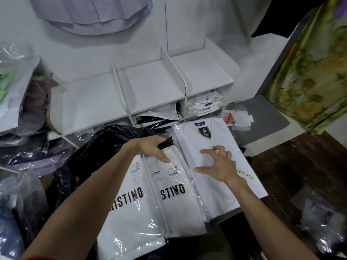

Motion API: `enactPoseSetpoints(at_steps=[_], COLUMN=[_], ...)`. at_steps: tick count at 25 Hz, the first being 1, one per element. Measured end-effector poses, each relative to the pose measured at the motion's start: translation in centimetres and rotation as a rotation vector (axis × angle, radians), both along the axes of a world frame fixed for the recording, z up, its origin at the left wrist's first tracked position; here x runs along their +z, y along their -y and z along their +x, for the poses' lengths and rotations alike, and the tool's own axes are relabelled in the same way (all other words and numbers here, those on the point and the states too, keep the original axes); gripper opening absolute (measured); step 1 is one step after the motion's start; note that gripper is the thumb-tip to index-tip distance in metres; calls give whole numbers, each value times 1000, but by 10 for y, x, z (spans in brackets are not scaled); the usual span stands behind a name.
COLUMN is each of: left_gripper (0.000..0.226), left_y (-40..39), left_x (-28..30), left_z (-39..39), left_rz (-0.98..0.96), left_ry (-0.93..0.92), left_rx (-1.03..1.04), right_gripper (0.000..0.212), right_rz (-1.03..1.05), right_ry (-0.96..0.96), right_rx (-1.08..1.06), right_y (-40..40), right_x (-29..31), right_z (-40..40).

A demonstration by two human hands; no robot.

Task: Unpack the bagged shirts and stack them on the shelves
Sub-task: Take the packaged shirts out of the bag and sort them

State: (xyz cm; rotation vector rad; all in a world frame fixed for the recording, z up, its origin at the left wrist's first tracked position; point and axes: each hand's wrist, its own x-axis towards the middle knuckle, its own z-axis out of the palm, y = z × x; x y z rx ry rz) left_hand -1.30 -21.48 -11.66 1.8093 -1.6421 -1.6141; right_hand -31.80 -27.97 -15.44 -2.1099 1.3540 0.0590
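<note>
Two bagged shirts [150, 199] lengthwise, white shirt [221, 166] collar toward shelves [150, 85]

Left hand [150, 147]: forearm reaching forward, palm down, fingers curled in a pinch.
Right hand [218, 164]: forearm extended, fingers spread, bent, pressing down.

A: Left hand [150, 148]?
B: Gripping the dark top flap of a clear bagged shirt [174, 201], thumb pressed on the plastic.
A: Right hand [218, 165]?
B: Fingers spread and bent, tips resting on an unbagged white shirt [225, 186], just right of that bag.
A: Beyond the white shirt?
B: White shelf unit [150, 87]; folded white shirts [203, 106] in its lower right compartment. Second bagged shirt [125, 218] left of the first.
</note>
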Motion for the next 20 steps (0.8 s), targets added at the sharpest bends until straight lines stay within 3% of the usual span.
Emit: enactPoseSetpoints(at_steps=[4,9,10,12,14,16,18,20], left_gripper=[28,36,35,32,34,36,32,32], left_y=[-15,-17,-16,-16,-21,-29,-43,-59], left_x=[28,90,103,130,151,164,169,170], left_z=[-1,-10,-13,-14,-10,0,13,25], left_rz=[-59,-238,-273,-304,-312,-348,-378,-415], left_ry=[-86,-56,-35,-47,-83,-98,-93,-75], left_rx=[-36,-123,-147,-181,-136,-25,98,205], right_gripper=[80,75,69,40,37,44,64,70], right_rz=[-75,-103,-73,96,483,660,517,295], right_ry=[-65,-149,-66,381,728,755,615,545], right_rx=[-1,41,61,-31,-54,139,311,259], right_y=[-7,-19,-22,-32,-44,-54,-64,-70], right_x=[-1,13,21,49,88,124,141,148], right_z=[5,14,16,20,28,38,56,78])
